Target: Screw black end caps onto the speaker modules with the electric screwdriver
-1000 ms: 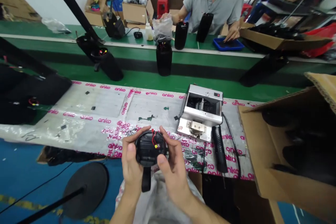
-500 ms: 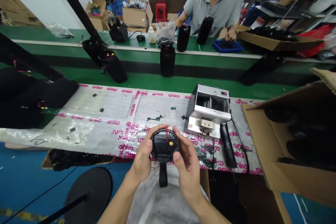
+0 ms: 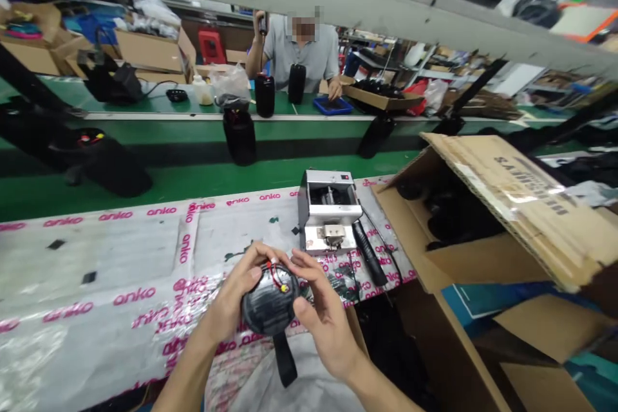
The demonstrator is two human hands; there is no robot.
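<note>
Between my hands is a round black part [image 3: 270,302] with a black strap hanging below it and red wires ending in a yellow connector on its face. My left hand [image 3: 236,293] grips its left side, the thumb on the upper rim. On the right side, my right hand [image 3: 321,315] rests against the rim with fingers curved and thumb near the edge. Beyond them, a silver machine [image 3: 331,212] stands on the table covered in pink-printed tape [image 3: 217,225], with a black ribbed handle [image 3: 369,254] beside it.
An open cardboard box [image 3: 483,264] of black items stands at the right. Behind the table runs a green conveyor [image 3: 193,174] with black cylinders [image 3: 240,138]. Across it, a person [image 3: 306,58] holds a tool and reaches into a blue tray [image 3: 333,106]. A grey beam crosses overhead.
The view has turned right and up, bringing in the overhead beam and more of the box. The person across has raised a tool. The round part is still between my hands, slightly tilted.
</note>
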